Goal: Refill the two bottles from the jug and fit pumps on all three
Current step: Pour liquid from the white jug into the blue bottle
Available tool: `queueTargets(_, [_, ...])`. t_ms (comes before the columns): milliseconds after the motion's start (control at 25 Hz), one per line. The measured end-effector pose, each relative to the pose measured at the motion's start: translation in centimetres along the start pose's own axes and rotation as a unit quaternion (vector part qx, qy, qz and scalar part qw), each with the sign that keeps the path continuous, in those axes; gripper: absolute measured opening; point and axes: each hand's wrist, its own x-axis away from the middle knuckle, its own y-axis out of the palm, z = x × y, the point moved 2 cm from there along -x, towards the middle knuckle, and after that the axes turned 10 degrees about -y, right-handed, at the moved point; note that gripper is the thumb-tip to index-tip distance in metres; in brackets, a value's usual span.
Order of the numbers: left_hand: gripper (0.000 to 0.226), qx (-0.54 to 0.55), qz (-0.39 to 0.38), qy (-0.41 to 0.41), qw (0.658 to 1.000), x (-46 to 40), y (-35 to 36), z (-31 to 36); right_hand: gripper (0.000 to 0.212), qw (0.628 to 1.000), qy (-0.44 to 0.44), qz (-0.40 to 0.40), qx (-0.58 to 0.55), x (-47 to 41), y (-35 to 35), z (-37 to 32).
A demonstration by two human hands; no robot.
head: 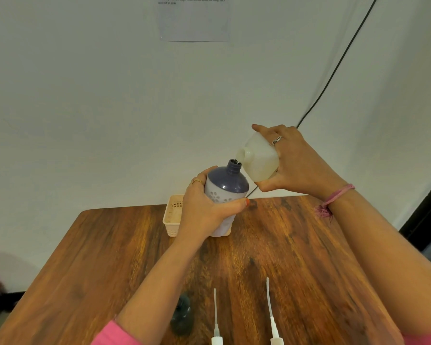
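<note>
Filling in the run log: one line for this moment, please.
step: pouring | left hand: holds purple bottle, open neck | right hand: tilts white jug over it | pumps: on table

table [110, 257]: glossy grained wood | bottle [228, 185]: glossy plastic | jug [260, 160]: translucent matt plastic

Table [296, 257]: fills lower half of frame; wall [85, 95] behind it; sheet of paper [194, 21] on wall at top centre; cable [334, 70] running down wall from upper right. Basket [173, 215]: on table at far edge, centre frame. Bottle [225, 188]: held above table in front of basket by left hand [207, 207]. Jug [259, 158]: tilted, upper right of bottle, in right hand [299, 160]; its mouth just beside bottle neck. Two pumps [215, 319] [273, 317]: lying side by side on table, bottom centre; small dark bottle [182, 317] left of them.
</note>
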Motion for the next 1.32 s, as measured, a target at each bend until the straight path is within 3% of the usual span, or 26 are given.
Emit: queueTargets(1320, [0.071, 0.019, -0.002, -0.002, 1.0, 0.08, -0.19, -0.25, 0.109, 0.999, -0.018, -0.003, 0.031, -0.44, 0.17, -0.21])
